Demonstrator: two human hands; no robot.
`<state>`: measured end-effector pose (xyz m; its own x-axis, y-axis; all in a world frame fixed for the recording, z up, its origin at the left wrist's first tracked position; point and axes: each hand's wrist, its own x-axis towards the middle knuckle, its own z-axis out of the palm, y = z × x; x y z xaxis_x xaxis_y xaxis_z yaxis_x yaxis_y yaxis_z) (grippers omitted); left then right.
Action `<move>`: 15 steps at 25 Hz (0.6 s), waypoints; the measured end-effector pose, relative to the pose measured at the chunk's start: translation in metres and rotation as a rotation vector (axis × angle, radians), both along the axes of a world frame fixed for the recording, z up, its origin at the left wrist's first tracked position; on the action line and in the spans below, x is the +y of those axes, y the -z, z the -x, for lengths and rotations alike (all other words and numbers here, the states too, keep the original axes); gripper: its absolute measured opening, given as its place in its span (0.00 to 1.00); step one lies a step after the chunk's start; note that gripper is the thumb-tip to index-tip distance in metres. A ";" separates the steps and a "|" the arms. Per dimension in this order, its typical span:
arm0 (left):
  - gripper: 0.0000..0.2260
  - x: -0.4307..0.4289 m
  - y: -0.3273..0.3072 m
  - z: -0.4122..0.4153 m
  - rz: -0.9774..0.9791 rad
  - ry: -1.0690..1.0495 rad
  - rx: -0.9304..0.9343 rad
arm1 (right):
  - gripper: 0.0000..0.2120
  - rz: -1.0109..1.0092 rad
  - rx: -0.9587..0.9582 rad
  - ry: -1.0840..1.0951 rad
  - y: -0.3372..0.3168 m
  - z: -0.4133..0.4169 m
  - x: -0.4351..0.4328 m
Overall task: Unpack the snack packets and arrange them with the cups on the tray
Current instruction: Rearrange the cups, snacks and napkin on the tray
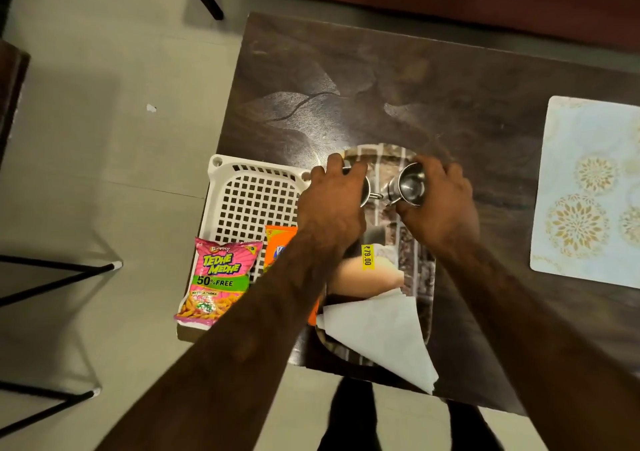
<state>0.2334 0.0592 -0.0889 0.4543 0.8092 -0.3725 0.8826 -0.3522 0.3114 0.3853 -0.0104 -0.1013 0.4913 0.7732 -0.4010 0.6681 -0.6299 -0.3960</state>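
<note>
Reaching over the tray [428,277], left hand [332,205] and right hand [440,205], each grip around a steel cup [408,184].

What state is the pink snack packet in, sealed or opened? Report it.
It looks sealed: the pink snack packet lies flat and whole on the white basket, top edge untorn, with no snacks spilled. Neither hand touches it.
</note>
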 end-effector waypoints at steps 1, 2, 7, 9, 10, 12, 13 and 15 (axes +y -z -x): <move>0.30 0.001 -0.006 0.010 0.002 0.011 -0.027 | 0.38 -0.035 0.003 -0.007 -0.001 -0.001 -0.003; 0.32 0.003 -0.013 0.022 -0.005 0.014 -0.056 | 0.40 -0.077 0.013 -0.018 -0.004 -0.001 -0.005; 0.33 0.031 -0.033 0.106 -0.066 -0.125 -0.017 | 0.42 -0.170 0.302 -0.140 -0.019 0.042 0.000; 0.31 0.042 -0.029 0.130 -0.035 -0.139 0.037 | 0.40 -0.187 0.348 -0.270 -0.017 0.069 0.009; 0.31 0.047 -0.025 0.138 -0.023 -0.139 0.042 | 0.40 -0.198 0.349 -0.332 -0.014 0.082 0.016; 0.32 0.051 -0.016 0.148 -0.005 -0.130 0.021 | 0.40 -0.195 0.336 -0.432 -0.004 0.102 0.028; 0.32 0.051 -0.012 0.151 0.002 -0.120 0.011 | 0.41 -0.177 0.326 -0.467 0.000 0.109 0.034; 0.33 0.048 -0.003 0.154 0.001 -0.106 0.008 | 0.42 -0.139 0.284 -0.515 0.007 0.121 0.042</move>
